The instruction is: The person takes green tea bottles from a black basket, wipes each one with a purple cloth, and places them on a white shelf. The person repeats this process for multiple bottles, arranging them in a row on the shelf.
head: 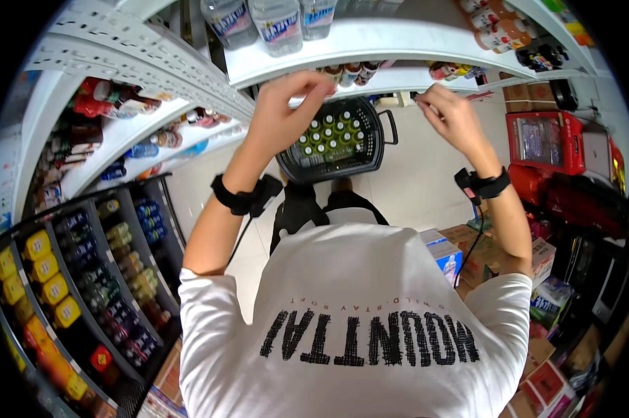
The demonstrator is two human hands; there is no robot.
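My left hand (293,107) is raised in front of a white shelf, its fingers bent; the near side of the hand hides part of the basket, and nothing is plainly visible in its grasp. My right hand (442,109) is up at the right of the basket, thumb and fingers curled close together, and whether something small sits between them cannot be told. Between and below both hands, a black plastic basket (340,171) stands on the tiled floor by my feet. It holds several upright green bottles (333,133) with pale caps. Its handle points right.
Large clear plastic bottles (278,28) stand on the white shelf (367,49) ahead. Drink bottles fill shelves at left, with a dark rack (79,355) of packaged drinks lower down. Cardboard boxes (476,256) and a red carton (575,141) are stacked at right.
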